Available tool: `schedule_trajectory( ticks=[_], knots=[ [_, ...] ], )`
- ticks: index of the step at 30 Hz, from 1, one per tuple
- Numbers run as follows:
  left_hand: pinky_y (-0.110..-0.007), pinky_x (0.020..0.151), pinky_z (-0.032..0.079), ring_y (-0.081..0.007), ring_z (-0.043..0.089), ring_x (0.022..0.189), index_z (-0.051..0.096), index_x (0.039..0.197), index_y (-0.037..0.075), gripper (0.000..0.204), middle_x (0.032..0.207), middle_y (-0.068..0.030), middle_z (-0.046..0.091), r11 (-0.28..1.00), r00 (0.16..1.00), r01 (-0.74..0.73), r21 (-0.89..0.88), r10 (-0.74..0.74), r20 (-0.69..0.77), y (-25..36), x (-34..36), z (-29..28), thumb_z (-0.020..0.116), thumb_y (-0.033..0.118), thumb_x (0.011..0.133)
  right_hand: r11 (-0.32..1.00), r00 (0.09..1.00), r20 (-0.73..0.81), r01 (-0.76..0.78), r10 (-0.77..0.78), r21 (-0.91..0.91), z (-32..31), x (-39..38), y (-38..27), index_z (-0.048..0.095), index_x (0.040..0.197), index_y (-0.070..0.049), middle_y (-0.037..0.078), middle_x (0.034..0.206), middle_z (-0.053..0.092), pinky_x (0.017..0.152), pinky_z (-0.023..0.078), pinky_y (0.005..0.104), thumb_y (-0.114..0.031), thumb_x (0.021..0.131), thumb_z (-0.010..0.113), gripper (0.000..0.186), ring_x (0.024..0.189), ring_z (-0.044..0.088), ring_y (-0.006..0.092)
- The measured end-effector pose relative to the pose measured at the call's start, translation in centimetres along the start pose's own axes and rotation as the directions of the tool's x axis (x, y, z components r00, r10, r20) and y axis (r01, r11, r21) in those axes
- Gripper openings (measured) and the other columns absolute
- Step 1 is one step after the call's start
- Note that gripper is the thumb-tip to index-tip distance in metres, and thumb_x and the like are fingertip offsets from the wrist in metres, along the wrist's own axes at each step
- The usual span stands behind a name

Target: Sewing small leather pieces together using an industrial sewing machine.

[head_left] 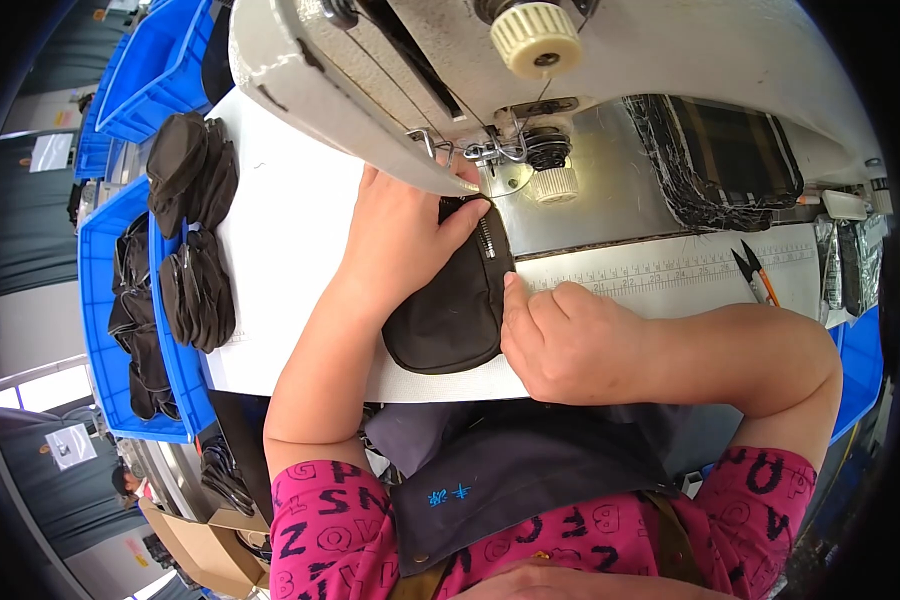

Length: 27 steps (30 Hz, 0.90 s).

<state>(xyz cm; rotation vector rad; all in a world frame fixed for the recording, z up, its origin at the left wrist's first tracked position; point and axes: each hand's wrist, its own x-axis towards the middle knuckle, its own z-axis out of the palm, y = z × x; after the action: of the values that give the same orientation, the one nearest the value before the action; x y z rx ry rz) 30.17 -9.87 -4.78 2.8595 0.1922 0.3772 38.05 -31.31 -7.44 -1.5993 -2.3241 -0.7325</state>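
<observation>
A black zippered pouch [445, 325] lies on the white table, its top end beneath the sewing machine's head. A short stretch of metal zipper [488, 238] shows along its upper right. My left hand [400, 225] holds the pouch near the needle area, thumb on top of the fabric; its other fingertips are partly hidden behind the machine. At the pouch's right edge, my right hand [570, 335] is closed, with the index fingertip against the edge and the other fingers curled. The right thumb is hidden. The sewing machine [320, 110] stands over the work.
Blue bins [195, 385] at the left carry stacks of black pouches [195, 285]. Dark fabric pieces [725, 165] lie at the far right on the machine bed. A printed ruler strip [670, 270] runs along the table, with thread snips [755, 272] near its right end.
</observation>
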Motion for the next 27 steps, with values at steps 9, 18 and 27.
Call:
schedule_trajectory(
  ticks=[9, 18, 27],
  knots=[
    [-0.042, 0.087, 0.050, -0.0334, 0.066, 0.090, 0.070, 0.104, 0.001, 0.030, 0.089, -0.0129, 0.070, 0.999, 0.999, 0.009, -0.043, -0.007, 0.042, -0.9, -0.1, 0.4, 0.080, 0.024, 0.088, 1.000, 1.000, 0.021, 0.011, -0.011, 0.014, -0.3, 0.1, 0.3, 0.074, 0.093, 0.012, 0.024, 0.087, 0.074, 0.052, 0.038, 0.0289, -0.015, 0.072, 0.067, 0.035, 0.060, 0.055, 0.0169],
    [-0.040, 0.081, 0.055, -0.0303, 0.071, 0.093, 0.072, 0.111, 0.001, 0.027, 0.100, -0.0139, 0.075, 0.980, 0.998, -0.001, -0.198, 0.012, 0.056, -4.8, 3.7, 1.5, 0.073, 0.022, 0.094, 0.988, 0.987, 0.065, -0.142, 0.145, -0.058, 1.9, 0.4, 2.7, 0.073, 0.100, 0.006, 0.025, 0.112, 0.073, 0.054, 0.043, 0.0284, -0.009, 0.076, 0.069, 0.028, 0.065, 0.057, 0.0163],
    [-0.040, 0.094, 0.055, -0.0266, 0.067, 0.113, 0.071, 0.124, 0.009, 0.037, 0.121, -0.0110, 0.072, 0.961, 0.984, -0.176, -0.211, 0.164, -0.075, -6.1, 5.8, 1.4, 0.079, 0.012, 0.088, 0.972, 0.970, 0.101, -0.228, 0.221, 0.063, 2.5, 0.9, 4.3, 0.069, 0.085, -0.004, 0.006, 0.077, 0.056, 0.054, 0.042, 0.0325, -0.013, 0.073, 0.069, 0.015, 0.065, 0.057, 0.0180]
  ],
)
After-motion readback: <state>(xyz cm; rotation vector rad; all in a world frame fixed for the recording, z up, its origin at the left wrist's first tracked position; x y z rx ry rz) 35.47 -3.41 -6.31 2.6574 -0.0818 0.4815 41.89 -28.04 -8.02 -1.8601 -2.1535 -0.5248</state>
